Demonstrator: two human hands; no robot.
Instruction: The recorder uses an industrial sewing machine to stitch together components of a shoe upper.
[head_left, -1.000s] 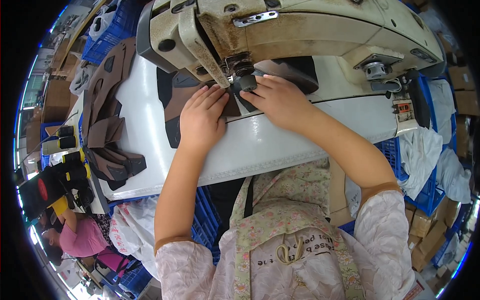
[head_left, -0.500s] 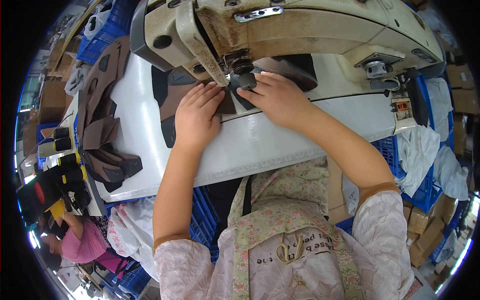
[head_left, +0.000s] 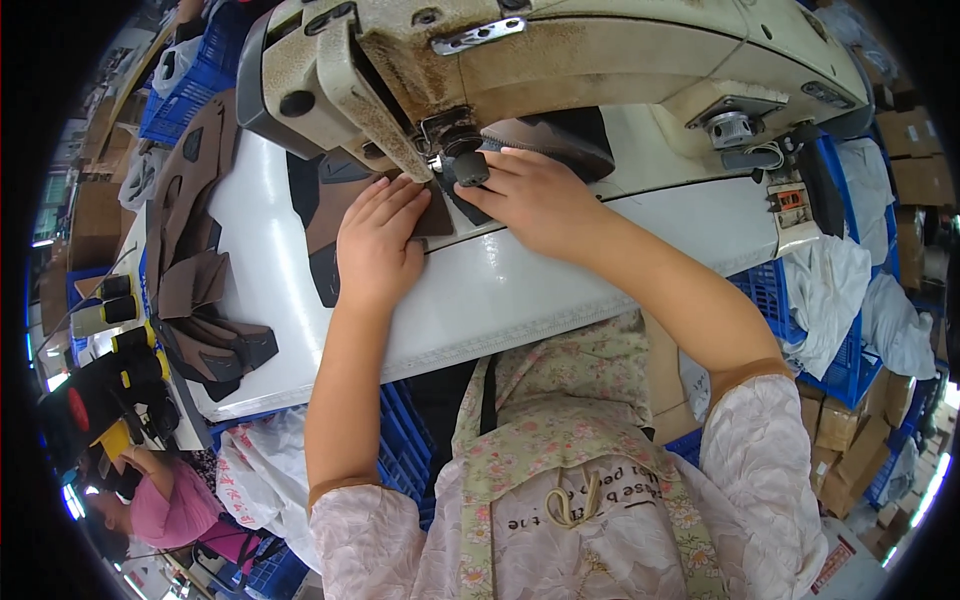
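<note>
My left hand (head_left: pixel 380 243) lies flat, fingers stretched out, on brown and black cut material (head_left: pixel 330 215) just left of the needle area of a sewing machine (head_left: pixel 590 75). On the other side of the needle, my right hand (head_left: pixel 545 208) also rests flat on the dark material. Its fingers reach beside a rounded black part (head_left: pixel 470 169) of the machine, which partly hides the fingertips. Behind the right hand, more of the brown and black material (head_left: pixel 560 140) curves up on the machine bed. The exact stitching point is covered.
A stack of brown cut pieces (head_left: pixel 190 210) lies along the left end of the white table (head_left: pixel 480 290). Thread spools (head_left: pixel 120 308) stand farther left. Blue crates (head_left: pixel 195 85) and cartons (head_left: pixel 915 135) surround the table. Another person in pink (head_left: pixel 178 505) sits at lower left.
The whole picture has shifted slightly left, machine and table alike. Both hands keep about the same place on the material beside the needle.
</note>
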